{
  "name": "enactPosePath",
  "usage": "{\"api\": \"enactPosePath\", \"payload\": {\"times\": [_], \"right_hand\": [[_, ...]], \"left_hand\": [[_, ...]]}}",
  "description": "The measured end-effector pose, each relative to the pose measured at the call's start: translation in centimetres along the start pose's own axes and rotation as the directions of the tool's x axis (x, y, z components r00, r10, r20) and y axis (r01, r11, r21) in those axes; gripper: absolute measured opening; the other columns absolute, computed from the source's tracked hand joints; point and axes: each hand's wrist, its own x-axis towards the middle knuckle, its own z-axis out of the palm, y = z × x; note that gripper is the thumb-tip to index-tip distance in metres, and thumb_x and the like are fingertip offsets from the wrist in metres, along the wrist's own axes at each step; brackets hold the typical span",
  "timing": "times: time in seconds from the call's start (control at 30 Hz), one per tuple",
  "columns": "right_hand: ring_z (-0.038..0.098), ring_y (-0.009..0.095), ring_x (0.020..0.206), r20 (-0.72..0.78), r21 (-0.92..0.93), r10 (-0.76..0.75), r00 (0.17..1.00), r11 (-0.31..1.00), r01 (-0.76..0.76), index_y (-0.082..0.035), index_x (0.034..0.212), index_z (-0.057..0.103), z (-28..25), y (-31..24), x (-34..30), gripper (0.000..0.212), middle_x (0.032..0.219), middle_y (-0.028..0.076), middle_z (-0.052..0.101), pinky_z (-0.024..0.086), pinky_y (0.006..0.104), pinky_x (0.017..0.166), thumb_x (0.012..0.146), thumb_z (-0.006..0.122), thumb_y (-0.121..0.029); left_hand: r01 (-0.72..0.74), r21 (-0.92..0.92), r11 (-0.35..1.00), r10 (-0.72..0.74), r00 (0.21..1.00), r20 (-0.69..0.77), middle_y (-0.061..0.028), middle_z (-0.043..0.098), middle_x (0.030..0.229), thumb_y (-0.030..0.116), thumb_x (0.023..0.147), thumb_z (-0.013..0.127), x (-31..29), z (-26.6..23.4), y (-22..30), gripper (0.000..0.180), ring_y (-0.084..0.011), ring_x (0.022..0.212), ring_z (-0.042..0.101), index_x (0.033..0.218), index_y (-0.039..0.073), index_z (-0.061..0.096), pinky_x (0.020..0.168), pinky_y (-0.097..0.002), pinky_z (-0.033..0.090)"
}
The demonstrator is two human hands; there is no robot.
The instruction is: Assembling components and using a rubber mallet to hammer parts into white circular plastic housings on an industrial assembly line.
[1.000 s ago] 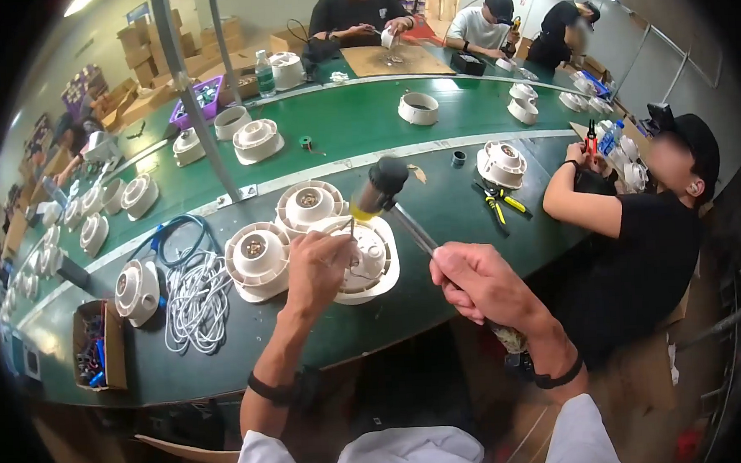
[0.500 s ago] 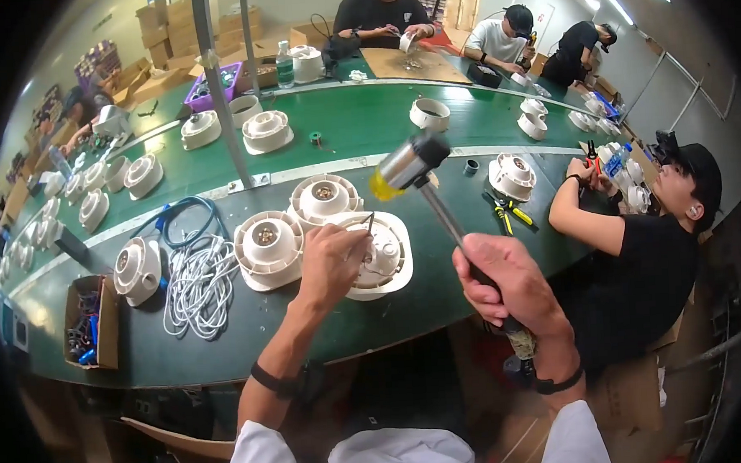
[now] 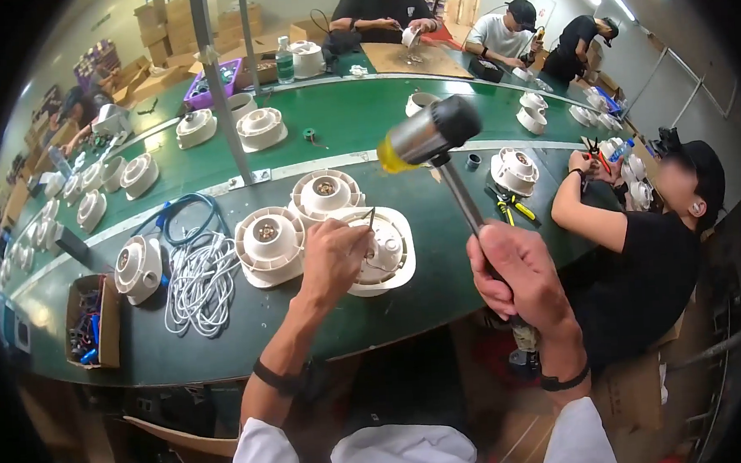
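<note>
My right hand [image 3: 520,278] is wrapped around the handle of a two-faced mallet [image 3: 437,134], which has a metal head with one yellow and one black face. The head is raised over the far side of the bench. My left hand [image 3: 336,258] is closed on a thin dark rod [image 3: 373,218] whose upper end sticks up past the fingers. That hand rests over a white plastic housing [image 3: 392,251] lying with its hollow side up; the rod's lower end is hidden. Two round white housings, one nearer [image 3: 269,241] and one farther [image 3: 325,190], stand just left of it.
White cable [image 3: 201,282] lies coiled at left beside a cardboard box of small parts [image 3: 93,326]. Yellow-black pliers [image 3: 512,207] and another housing [image 3: 515,172] sit at right, near a co-worker [image 3: 640,259]. A green conveyor [image 3: 348,119] carrying white parts runs behind a metal post [image 3: 223,97].
The mallet head has swung up and to the right, and my right hand has shifted slightly right. My left hand stays over the housing with the rod.
</note>
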Motion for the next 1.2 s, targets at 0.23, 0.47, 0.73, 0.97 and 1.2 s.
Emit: {"api": "enactPosePath", "payload": {"times": [0.23,0.47,0.73,0.97,1.2], "right_hand": [[0.039,0.007,0.046,-0.078,-0.279,0.207,0.975,0.935,-0.221,-0.005,0.075,0.046,0.4,2.1,2.6,0.036,0.058,-0.001,0.043,0.033,0.0247,0.039,0.101,0.041,-0.030],[0.037,0.004,0.043,-0.001,0.077,0.008,1.000,0.997,-0.008,-0.006,0.076,0.045,0.6,-0.3,0.6,0.037,0.057,-0.004,0.040,0.032,0.0215,0.037,0.101,0.041,-0.034],[0.037,0.004,0.041,0.017,-0.084,0.172,0.985,0.982,-0.170,-0.006,0.077,0.046,0.5,2.2,2.5,0.037,0.055,-0.004,0.038,0.032,0.0217,0.036,0.101,0.041,-0.034],[0.035,0.003,0.041,-0.036,0.151,0.109,0.993,0.983,-0.103,-0.007,0.079,0.046,-0.9,3.1,0.7,0.038,0.054,-0.004,0.038,0.032,0.0196,0.036,0.101,0.040,-0.036],[0.035,0.004,0.038,-0.104,0.235,0.155,0.982,0.963,-0.127,-0.008,0.080,0.046,-2.5,6.0,-1.1,0.033,0.054,-0.004,0.038,0.032,0.0197,0.035,0.100,0.045,-0.034]], "left_hand": [[0.009,0.039,0.999,-0.011,0.999,0.042,-0.0093,0.065,0.076,0.009,0.078,0.065,0.1,-0.3,0.3,0.013,-0.0260,0.083,0.059,0.088,0.007,0.073,0.083,-0.0389,0.040],[0.005,0.011,1.000,-0.005,1.000,0.019,-0.0088,0.065,0.076,0.009,0.077,0.065,-0.1,-0.1,0.2,0.013,-0.0250,0.084,0.059,0.087,0.008,0.074,0.084,-0.0386,0.040],[0.038,0.114,0.993,-0.049,0.994,0.096,-0.0103,0.064,0.076,0.009,0.076,0.067,-0.5,-0.2,0.0,0.012,-0.0261,0.084,0.058,0.086,0.009,0.074,0.083,-0.0384,0.042],[0.065,-0.251,0.966,-0.094,0.990,-0.106,-0.0074,0.068,0.087,0.006,0.089,0.063,0.5,-1.9,0.6,0.012,-0.0134,0.081,0.061,0.096,-0.002,0.069,0.076,-0.0256,0.047],[0.227,-0.673,0.704,-0.391,0.915,-0.100,-0.0097,0.070,0.089,0.015,0.094,0.057,0.4,-5.0,1.0,0.023,-0.0113,0.081,0.059,0.102,-0.005,0.064,0.079,-0.0254,0.046]]}}
